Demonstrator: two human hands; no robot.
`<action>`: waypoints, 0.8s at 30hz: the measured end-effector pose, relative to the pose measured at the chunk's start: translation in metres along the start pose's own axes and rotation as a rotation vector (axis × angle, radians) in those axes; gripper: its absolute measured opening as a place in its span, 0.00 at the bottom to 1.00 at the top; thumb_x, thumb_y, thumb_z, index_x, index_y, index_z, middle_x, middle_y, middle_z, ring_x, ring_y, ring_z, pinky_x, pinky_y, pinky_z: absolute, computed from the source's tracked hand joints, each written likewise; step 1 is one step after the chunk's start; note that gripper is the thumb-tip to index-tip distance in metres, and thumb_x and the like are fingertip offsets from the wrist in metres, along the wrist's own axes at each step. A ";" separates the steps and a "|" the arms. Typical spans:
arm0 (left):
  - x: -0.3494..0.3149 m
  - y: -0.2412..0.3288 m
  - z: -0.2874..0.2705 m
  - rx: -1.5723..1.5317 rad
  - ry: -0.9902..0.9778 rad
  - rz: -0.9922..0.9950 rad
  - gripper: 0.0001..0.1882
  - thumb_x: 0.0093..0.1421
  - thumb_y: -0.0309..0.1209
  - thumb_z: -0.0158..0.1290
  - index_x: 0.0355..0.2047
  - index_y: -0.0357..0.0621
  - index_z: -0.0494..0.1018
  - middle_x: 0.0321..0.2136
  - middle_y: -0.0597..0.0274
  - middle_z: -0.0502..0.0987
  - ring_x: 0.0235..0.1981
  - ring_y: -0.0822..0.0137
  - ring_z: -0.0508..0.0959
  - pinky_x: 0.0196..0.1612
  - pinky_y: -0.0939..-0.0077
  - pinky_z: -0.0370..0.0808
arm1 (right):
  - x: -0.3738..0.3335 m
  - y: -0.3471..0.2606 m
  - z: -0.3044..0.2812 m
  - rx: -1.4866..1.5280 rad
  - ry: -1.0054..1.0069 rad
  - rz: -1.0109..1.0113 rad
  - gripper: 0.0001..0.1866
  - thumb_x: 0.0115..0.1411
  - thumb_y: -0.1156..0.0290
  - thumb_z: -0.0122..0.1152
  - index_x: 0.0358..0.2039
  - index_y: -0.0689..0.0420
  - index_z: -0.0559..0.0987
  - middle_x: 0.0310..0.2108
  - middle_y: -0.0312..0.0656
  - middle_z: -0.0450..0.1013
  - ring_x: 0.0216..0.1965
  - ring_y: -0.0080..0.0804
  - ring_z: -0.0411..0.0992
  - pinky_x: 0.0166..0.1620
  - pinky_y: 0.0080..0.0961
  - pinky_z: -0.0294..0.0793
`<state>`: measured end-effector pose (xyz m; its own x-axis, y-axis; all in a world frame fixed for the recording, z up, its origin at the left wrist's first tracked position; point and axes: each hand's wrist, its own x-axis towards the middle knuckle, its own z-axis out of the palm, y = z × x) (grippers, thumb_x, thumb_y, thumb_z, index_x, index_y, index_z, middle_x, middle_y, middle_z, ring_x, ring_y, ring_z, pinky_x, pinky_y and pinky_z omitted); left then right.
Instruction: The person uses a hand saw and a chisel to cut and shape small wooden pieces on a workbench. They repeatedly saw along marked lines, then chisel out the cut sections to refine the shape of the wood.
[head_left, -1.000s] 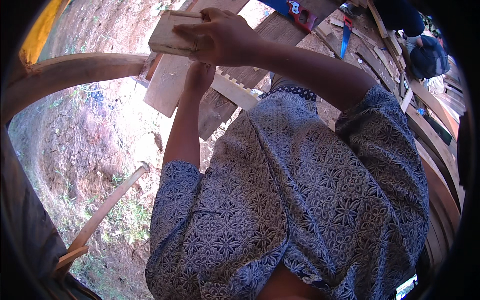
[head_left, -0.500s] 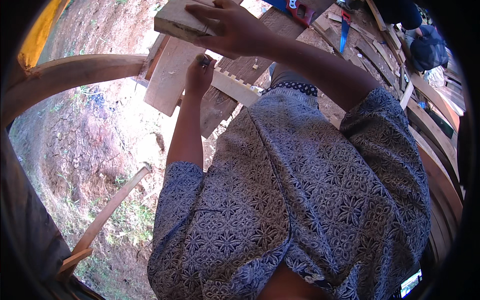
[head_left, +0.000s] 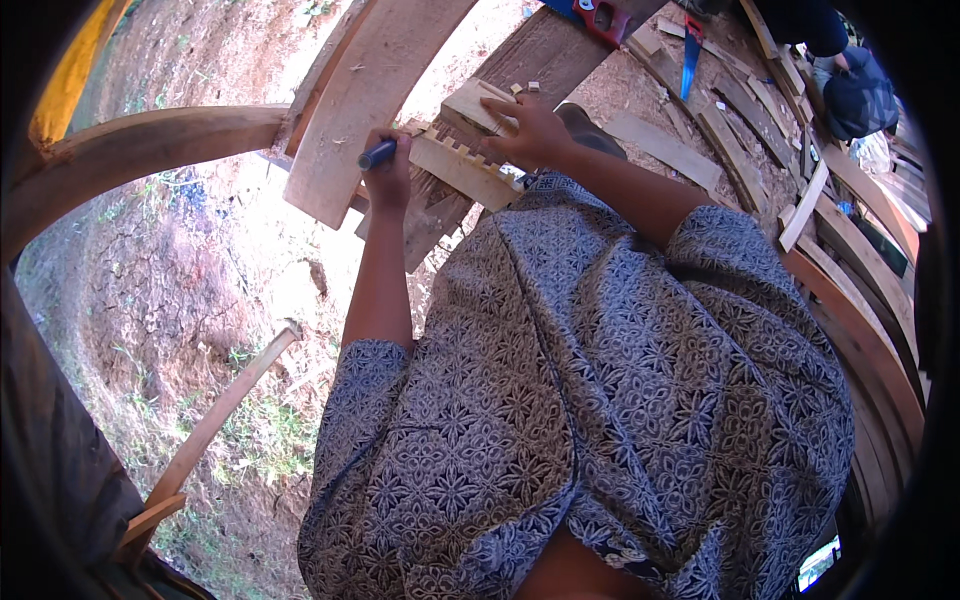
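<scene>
My left hand (head_left: 388,178) is closed around the dark blue handle of a chisel (head_left: 378,154), whose blade I cannot make out. Close beside it lies a pale board (head_left: 462,178) with a row of square notches along its far edge. My right hand (head_left: 532,132) grips a thick wooden block (head_left: 478,106) from its right side, just beyond the notched board. Whether the block touches that board I cannot tell. Small wood chips (head_left: 533,86) lie on the plank beyond the block.
Wide planks (head_left: 362,110) lie under and around the work. A saw with a red handle (head_left: 604,18) rests at the far end; another saw (head_left: 690,58) lies among scrap wood at right. A person in dark clothing (head_left: 858,95) is at far right. A curved beam (head_left: 150,150) spans the left.
My right hand has come down and to the right with the wooden block, from above the far planks to beside the notched board. The chisel handle in my left hand now tilts leftward.
</scene>
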<state>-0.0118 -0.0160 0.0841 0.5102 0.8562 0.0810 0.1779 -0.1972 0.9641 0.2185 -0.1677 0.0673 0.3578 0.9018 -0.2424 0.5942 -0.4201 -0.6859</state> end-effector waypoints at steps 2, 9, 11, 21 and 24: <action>-0.002 -0.003 0.002 -0.034 0.056 -0.030 0.05 0.69 0.26 0.55 0.36 0.41 0.71 0.33 0.61 0.78 0.38 0.70 0.79 0.45 0.74 0.76 | -0.005 -0.002 0.003 -0.008 -0.002 0.006 0.39 0.53 0.40 0.71 0.66 0.31 0.75 0.51 0.54 0.71 0.54 0.53 0.74 0.55 0.44 0.74; -0.008 -0.012 -0.004 -0.397 0.285 -0.277 0.14 0.74 0.36 0.51 0.32 0.40 0.67 0.31 0.58 0.77 0.43 0.60 0.82 0.49 0.70 0.80 | -0.004 0.001 0.000 -0.059 -0.076 0.055 0.41 0.52 0.40 0.71 0.67 0.29 0.73 0.51 0.55 0.71 0.55 0.54 0.73 0.56 0.45 0.74; -0.008 -0.019 -0.003 -0.459 0.356 -0.335 0.15 0.74 0.37 0.50 0.32 0.41 0.67 0.30 0.58 0.77 0.42 0.60 0.83 0.49 0.70 0.81 | -0.002 0.003 -0.002 -0.038 -0.105 0.031 0.41 0.52 0.40 0.71 0.67 0.29 0.72 0.52 0.56 0.71 0.56 0.55 0.73 0.57 0.45 0.73; -0.024 -0.048 -0.019 -1.017 0.644 -0.641 0.16 0.74 0.41 0.48 0.33 0.42 0.67 0.33 0.55 0.78 0.49 0.47 0.83 0.56 0.54 0.85 | 0.010 0.010 -0.008 -0.106 -0.262 0.042 0.44 0.53 0.40 0.71 0.70 0.27 0.67 0.57 0.58 0.67 0.59 0.58 0.71 0.59 0.44 0.72; -0.024 -0.033 -0.019 -1.058 0.655 -0.544 0.18 0.74 0.43 0.50 0.32 0.42 0.68 0.32 0.56 0.77 0.45 0.49 0.84 0.55 0.55 0.85 | 0.005 0.011 -0.007 -0.071 -0.229 0.018 0.44 0.52 0.41 0.73 0.70 0.26 0.67 0.56 0.57 0.68 0.58 0.56 0.71 0.58 0.45 0.73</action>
<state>-0.0459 -0.0205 0.0554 0.0398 0.8340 -0.5504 -0.6504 0.4398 0.6193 0.2318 -0.1685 0.0638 0.2008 0.8904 -0.4085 0.6412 -0.4347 -0.6324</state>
